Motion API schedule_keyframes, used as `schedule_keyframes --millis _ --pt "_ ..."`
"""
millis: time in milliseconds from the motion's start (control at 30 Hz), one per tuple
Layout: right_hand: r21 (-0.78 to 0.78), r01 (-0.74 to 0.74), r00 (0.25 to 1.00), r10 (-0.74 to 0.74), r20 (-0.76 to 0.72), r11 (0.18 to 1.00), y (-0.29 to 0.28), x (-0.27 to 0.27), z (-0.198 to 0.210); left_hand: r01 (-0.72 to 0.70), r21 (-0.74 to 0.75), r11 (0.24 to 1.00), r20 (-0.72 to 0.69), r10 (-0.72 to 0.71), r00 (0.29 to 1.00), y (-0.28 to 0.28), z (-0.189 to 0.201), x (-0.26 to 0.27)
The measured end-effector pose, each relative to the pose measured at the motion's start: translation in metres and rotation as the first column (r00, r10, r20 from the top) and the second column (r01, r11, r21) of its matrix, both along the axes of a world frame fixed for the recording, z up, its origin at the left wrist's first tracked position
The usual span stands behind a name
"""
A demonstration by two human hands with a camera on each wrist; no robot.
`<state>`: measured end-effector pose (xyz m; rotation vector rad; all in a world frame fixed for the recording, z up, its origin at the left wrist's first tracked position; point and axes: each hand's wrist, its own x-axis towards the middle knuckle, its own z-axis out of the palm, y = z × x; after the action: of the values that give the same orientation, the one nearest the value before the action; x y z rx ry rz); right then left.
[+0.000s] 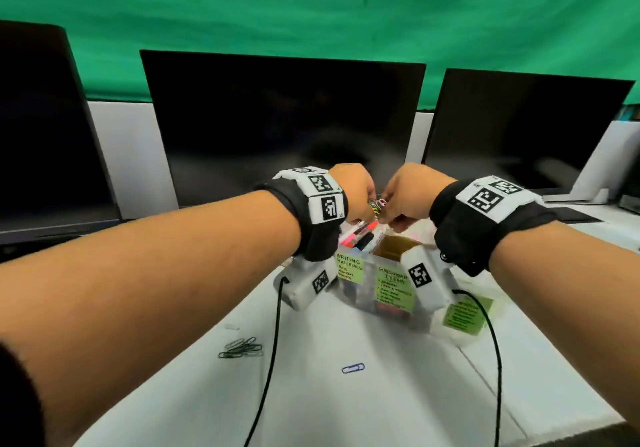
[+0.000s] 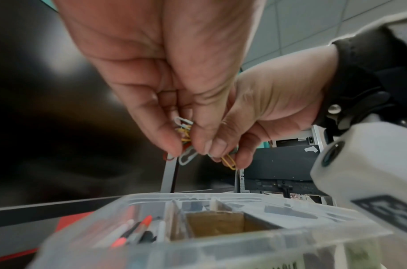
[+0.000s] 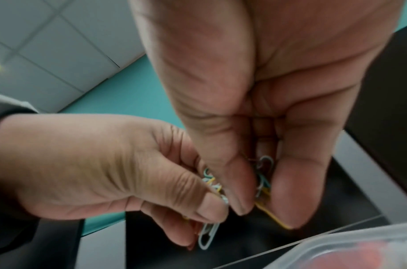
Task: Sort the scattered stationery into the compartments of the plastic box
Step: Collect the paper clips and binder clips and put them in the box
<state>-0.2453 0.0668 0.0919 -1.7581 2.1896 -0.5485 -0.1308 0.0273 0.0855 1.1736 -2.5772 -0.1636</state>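
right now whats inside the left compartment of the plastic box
Pens and markers, several with orange or pink caps, stand in the left compartment of the plastic box, labelled writing materials. Their lower ends are hidden by the blurred box wall and the left hand's wrist camera.

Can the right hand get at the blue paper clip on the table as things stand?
Probably not yet: the right hand pinches coloured clips above the box. The blue paper clip lies unobstructed.
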Motion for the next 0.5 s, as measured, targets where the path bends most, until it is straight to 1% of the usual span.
schedule_keyframes --millis 67,200,333,367,433,500 --pt "0.013 0.037 0.999 -0.037 0.0 0.999 -0.003 -0.018 0.001 0.02 -0.004 1.0 0.014 -0.02 1.0 -0.003 0.002 -0.021" --pt "0.047 0.095 0.995 -0.097 0.036 0.994 -0.018 -0.055 -0.003 0.022 0.023 0.999 0.088 -0.024 0.996 -0.015 0.003 -0.065" --pt "0.116 0.147 0.986 -0.155 0.059 0.982 -0.031 -0.075 -0.005 0.01 0.034 0.999 0.153 -0.015 0.988 -0.03 -0.006 -0.09" --pt "0.133 0.163 0.984 -0.171 0.045 0.978 -0.034 -0.078 -0.006 0.01 0.037 0.999 0.174 -0.017 0.985 -0.035 -0.009 -0.095" --pt "0.19 0.19 0.982 -0.183 -0.052 0.963 -0.038 -0.083 -0.008 0.003 0.048 0.999 0.196 -0.012 0.981 -0.042 -0.013 -0.105" --pt "0.239 0.208 0.975 -0.181 -0.129 0.949 -0.041 -0.085 -0.014 0.011 0.026 1.0 0.229 -0.016 0.973 -0.047 -0.014 -0.112"
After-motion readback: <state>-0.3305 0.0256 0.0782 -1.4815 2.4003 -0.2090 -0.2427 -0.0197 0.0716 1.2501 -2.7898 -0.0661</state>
